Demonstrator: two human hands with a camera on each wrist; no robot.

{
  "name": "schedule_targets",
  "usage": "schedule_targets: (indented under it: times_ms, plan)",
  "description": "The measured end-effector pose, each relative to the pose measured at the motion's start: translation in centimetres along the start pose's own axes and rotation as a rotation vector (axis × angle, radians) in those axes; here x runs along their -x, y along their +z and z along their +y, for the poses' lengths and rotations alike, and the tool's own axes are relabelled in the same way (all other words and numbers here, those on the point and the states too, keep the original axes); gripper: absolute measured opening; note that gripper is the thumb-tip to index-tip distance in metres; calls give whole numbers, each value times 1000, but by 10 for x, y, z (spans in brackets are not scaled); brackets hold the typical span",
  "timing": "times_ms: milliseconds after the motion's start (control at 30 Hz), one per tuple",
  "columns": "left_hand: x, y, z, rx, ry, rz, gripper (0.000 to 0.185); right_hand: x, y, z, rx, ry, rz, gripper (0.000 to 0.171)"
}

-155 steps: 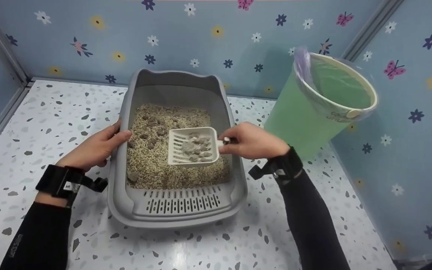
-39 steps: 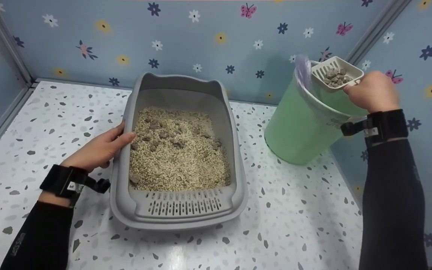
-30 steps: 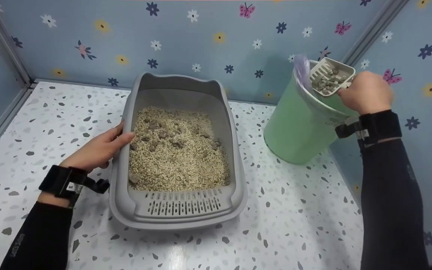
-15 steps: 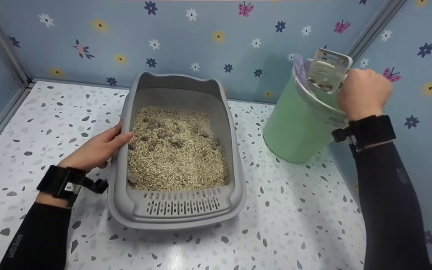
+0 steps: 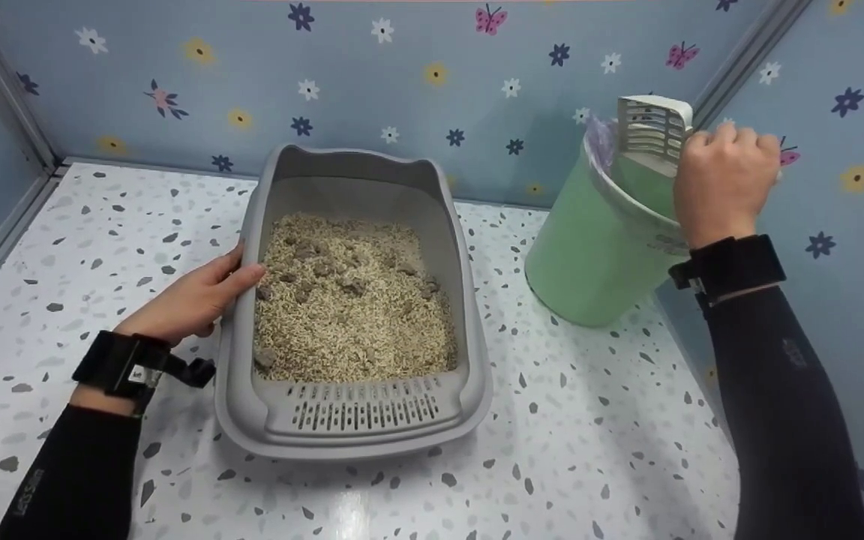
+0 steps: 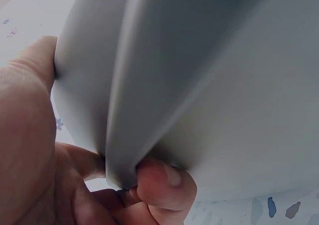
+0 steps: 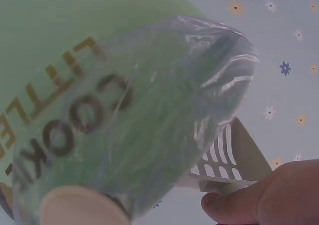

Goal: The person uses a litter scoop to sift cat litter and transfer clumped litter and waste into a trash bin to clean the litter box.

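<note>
Likely emptying: left fingers [image 5: 240, 283] grip grey plastic tray [image 5: 372, 445]; right fingers [image 5: 730, 154], white slotted plastic scoop [image 5: 653, 139], 2 o'clock. Next: shake, perhaps.

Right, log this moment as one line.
left hand: grips litter box | right hand: holds scoop, tipped steeply over green bin | clumps: lying in litter

One high, two close

From above, the head view looks forward and down over left hand [image 5: 188, 300] and right hand [image 5: 728, 180]. The left wrist view, very close, faces the tray [image 5: 357, 448] at the left hand, both shared with the head view. The right wrist view, near, faces the bin [image 5: 589, 262] beside the right hand, sharing bin and scoop [image 5: 653, 140] with the head view
</note>
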State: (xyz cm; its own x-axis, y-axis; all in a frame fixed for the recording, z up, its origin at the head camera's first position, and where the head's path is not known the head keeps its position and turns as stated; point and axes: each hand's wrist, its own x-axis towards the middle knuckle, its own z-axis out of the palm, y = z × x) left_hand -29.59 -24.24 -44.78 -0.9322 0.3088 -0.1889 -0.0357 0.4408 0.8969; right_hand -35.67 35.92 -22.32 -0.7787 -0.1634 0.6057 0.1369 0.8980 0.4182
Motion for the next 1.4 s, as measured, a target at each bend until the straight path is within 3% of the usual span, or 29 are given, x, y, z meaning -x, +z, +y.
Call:
schedule_targets:
  times_ms: [167, 333, 467, 600, 700, 867, 1067, 1400]
  plan:
    - [1, -1, -1, 23, -3, -5, 88, 1, -12, 0, -31, 31, -52, 25]
    - [2, -2, 0, 16, -3, 0, 90, 10, -41, -18, -153, 35, 88, 21]
    - [2, -2, 1, 19, 7, 8, 90, 18, -72, -49, -273, -55, 196, 16]
    - [3, -1, 0, 36, 13, 12, 89, 28, -93, -84, -361, -187, 117, 22]
    - [3, -1, 0, 36, 10, 13, 88, 35, -99, -110, -376, -292, 12, 13]
    - [2, 0, 0, 34, 7, 9, 89, 45, -97, -149, -317, -442, -73, 15]
    - [1, 0, 2, 26, 4, 2, 90, 50, -91, -184, -229, -597, -87, 10]
    - [1, 0, 0, 40, 5, 3, 91, 36, -79, -232, 41, -758, -273, 19]
